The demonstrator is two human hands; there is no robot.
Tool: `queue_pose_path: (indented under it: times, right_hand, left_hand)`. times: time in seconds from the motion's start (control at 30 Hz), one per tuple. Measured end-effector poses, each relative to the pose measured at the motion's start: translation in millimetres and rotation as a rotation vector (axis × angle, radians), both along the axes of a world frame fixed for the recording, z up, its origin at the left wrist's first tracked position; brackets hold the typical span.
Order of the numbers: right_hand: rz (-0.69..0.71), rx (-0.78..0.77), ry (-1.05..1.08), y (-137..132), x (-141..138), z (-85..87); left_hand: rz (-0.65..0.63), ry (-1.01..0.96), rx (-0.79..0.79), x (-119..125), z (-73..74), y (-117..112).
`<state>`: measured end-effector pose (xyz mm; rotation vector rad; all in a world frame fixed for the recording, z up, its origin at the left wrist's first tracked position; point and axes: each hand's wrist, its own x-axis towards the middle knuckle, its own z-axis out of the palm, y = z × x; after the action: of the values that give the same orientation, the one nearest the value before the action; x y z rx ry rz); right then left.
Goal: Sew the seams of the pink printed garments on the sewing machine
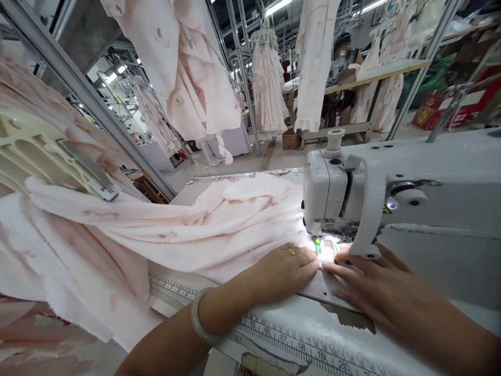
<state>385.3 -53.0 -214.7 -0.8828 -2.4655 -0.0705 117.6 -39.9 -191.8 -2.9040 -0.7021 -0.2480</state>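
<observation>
A length of pale pink printed fabric [219,224] runs from the left over the machine bed to the lit needle area of a white sewing machine [340,183]. My left hand [284,269], with a ring on one finger and a bangle at the wrist, has its fingers closed together at the fabric's near edge, just left of the presser foot. A small green and yellow piece [317,245] shows beside the foot. My right hand [376,277] reaches in from the right, fingers stretched and apart, fingertips close to the foot. Glare hides the fabric under the needle.
A printed measuring scale [282,334] crosses the table's front. A cream plastic hanger clamp [58,151] hangs at left above the fabric. Pink garments [203,73] hang from metal rails [74,83]. Another person [344,55] sits at a bench further back.
</observation>
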Motion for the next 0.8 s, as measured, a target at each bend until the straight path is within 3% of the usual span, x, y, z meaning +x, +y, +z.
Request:
queue_pose_path:
  times: [0.1,0.33,0.57,0.8]
  right_hand:
    - [-0.025,0.043,-0.012,3,3,-8.7]
    - [-0.087,-0.047,-0.045,6,9,-22.5]
    - [-0.08,-0.123,-0.031,6,8,-16.8]
    - [-0.085,-0.158,-0.013,6,9,-15.1]
  left_hand:
    - [0.044,0.019,-0.051,2,4.5,7]
    - [0.094,0.023,-0.083,4,4.8,13]
    - [0.117,0.041,-0.043,5,-2.0,12]
    - [0.128,0.035,-0.102,4,-2.4,12]
